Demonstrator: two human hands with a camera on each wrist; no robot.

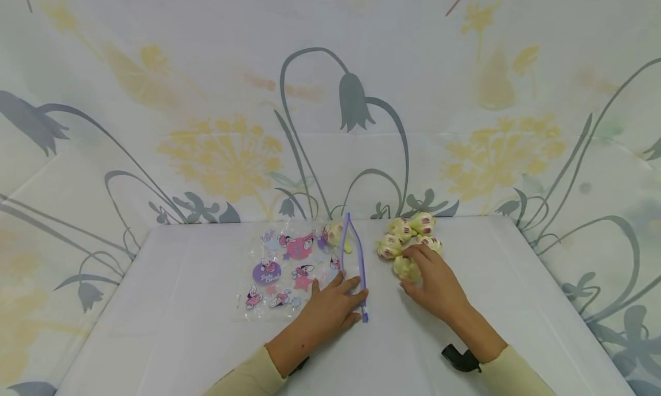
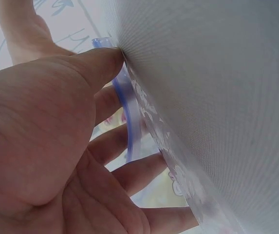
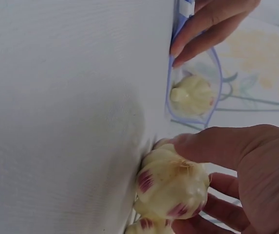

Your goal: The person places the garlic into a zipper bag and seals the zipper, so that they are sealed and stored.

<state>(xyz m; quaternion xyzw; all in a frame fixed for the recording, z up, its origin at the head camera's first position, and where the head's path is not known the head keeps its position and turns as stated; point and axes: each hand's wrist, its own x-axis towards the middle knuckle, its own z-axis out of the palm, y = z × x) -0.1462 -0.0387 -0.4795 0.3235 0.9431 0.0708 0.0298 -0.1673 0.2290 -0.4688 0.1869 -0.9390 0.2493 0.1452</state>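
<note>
A clear plastic zip bag [image 1: 281, 295] with pink and purple cartoon prints lies flat on the white table, its purple zip edge [image 1: 362, 258] parted. One garlic bulb [image 3: 194, 95] is inside the bag's mouth. My left hand [image 1: 333, 307] rests with spread fingers on the bag near the zip; in the left wrist view its thumb presses at the bag's lower edge. On the right, my right hand [image 1: 436, 284] holds a pale garlic bulb [image 3: 171, 183] with purple marks between thumb and fingers, low at the table. Several more garlic bulbs [image 1: 389, 246] sit just beyond it.
The white table [image 1: 170, 327] runs back to a hanging cloth [image 1: 330, 172] printed with flowers. A black curved piece [image 1: 459, 358] is by the right wrist. Both forearms wear cream sleeves [image 1: 516, 376].
</note>
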